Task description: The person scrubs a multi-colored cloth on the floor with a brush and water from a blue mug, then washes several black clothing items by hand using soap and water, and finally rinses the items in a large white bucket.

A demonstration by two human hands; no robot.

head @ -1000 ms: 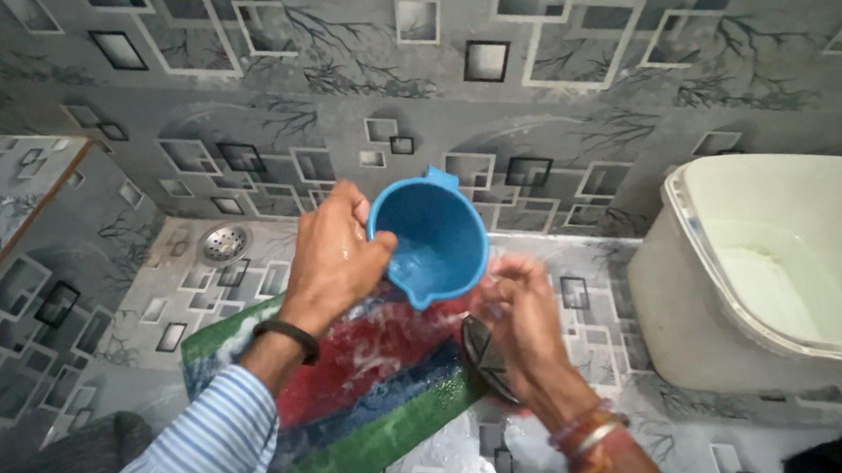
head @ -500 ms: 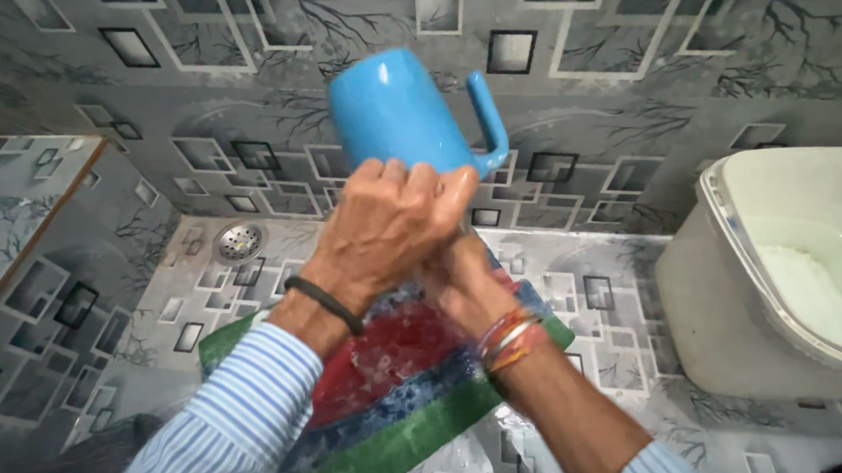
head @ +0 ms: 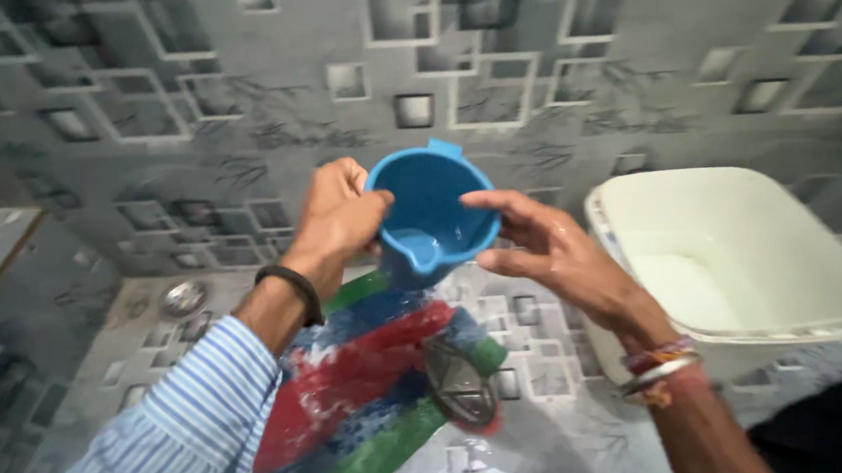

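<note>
Holding a blue plastic mug in the air, the left hand grips it at the rim, with the thumb laid over the edge and the fingers closed around the outer wall. The mug is tilted with its open mouth toward the camera and its pouring lip pointing down. Inside it a small amount of clear water lies at the low side, near the lip. Its handle shows only as a small blue piece behind the upper rim.

The right hand is open, its fingers spread and a little bent. The fingertips touch the right edge of the mug's rim, but they do not close around it. This hand looks wet and shiny. On its wrist sit several thin bangles, red and metal-coloured. On the left wrist is a dark band, and the sleeve has blue and white stripes.

Just to the right of the hands stands a big white plastic tub, rectangular with round corners and a thick rim. At its bottom there is something pale, maybe water or foam; I cannot tell which.

Below the mug a wet cloth lies flat on the floor, with bands of green, blue and red. A dark shiny item rests on its right part, too blurred to name. The floor and wall have glossy grey tiles with square patterns. A round metal drain sits at the left.
</note>
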